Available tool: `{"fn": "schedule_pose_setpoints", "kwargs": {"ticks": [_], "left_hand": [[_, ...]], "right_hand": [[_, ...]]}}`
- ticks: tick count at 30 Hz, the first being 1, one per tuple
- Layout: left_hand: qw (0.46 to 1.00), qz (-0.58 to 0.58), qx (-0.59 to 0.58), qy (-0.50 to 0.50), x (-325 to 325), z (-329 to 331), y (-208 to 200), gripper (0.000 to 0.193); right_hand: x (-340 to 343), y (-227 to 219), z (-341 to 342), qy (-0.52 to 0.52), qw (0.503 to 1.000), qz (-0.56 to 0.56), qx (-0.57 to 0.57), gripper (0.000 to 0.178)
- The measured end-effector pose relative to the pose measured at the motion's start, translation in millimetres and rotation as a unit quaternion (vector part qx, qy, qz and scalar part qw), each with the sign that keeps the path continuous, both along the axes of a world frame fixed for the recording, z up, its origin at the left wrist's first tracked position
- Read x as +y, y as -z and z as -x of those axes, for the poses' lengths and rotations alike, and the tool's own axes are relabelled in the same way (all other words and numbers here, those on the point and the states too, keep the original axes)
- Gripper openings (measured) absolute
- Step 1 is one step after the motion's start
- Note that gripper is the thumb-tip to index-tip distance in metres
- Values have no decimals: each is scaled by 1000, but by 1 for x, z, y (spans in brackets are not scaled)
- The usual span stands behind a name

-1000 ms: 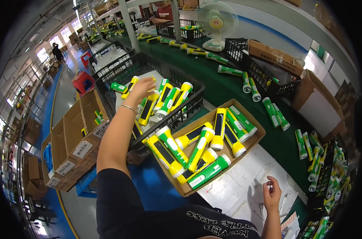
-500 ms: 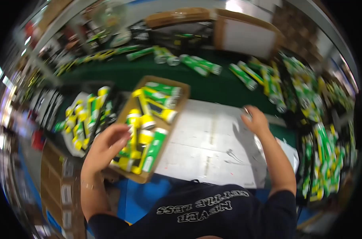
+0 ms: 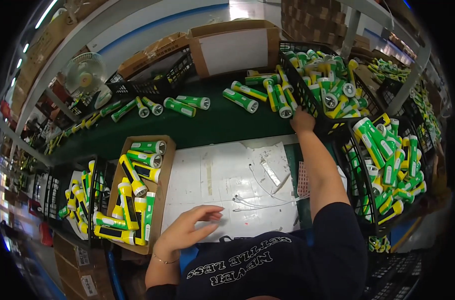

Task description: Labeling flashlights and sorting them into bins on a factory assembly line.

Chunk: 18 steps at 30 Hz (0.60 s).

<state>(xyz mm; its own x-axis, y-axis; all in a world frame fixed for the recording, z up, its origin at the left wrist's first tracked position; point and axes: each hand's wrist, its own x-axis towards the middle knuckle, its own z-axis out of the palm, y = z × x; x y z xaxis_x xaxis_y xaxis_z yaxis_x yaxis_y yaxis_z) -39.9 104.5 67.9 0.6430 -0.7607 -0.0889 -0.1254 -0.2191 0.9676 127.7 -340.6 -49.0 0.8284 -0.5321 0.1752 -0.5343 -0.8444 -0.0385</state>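
Note:
My left hand (image 3: 190, 227) hovers over the near left part of a white work sheet (image 3: 197, 170), its fingers stretched apart with nothing in them. At the far right my right hand (image 3: 303, 122) reaches to a green-and-yellow flashlight (image 3: 282, 103) lying beside a black crate (image 3: 307, 90). Its fingertips are close to the flashlight's lens end, but the fingers are partly hidden, so a grip cannot be made out. Left of the sheet, a shallow cardboard box (image 3: 168, 170) holds several green, yellow and white flashlights (image 3: 129, 205).
White cables (image 3: 260, 204) and a narrow white strip (image 3: 271, 173) lie on the sheet. Loose flashlights (image 3: 241, 100) line the dark green conveyor belt (image 3: 207, 122). Another full crate (image 3: 357, 175) stands at right. A black crate (image 3: 100, 185) is left of the box, with a fan (image 3: 85, 72) far left.
My view has turned to the right. My right hand has stretched forward to the flashlights by the far crate. My left hand has moved from above the cardboard box to the sheet.

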Motion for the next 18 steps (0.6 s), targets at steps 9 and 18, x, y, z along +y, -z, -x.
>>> {"fn": "schedule_pose_setpoints", "kwargs": {"ticks": [9, 18], "left_hand": [[960, -47, -269, -67, -68, -44, 25, 46], [794, 274, 507, 194, -85, -32, 75, 48]], "right_hand": [[65, -145, 102, -214, 964, -27, -154, 50], [116, -128, 163, -483, 643, -589, 72, 57]]}}
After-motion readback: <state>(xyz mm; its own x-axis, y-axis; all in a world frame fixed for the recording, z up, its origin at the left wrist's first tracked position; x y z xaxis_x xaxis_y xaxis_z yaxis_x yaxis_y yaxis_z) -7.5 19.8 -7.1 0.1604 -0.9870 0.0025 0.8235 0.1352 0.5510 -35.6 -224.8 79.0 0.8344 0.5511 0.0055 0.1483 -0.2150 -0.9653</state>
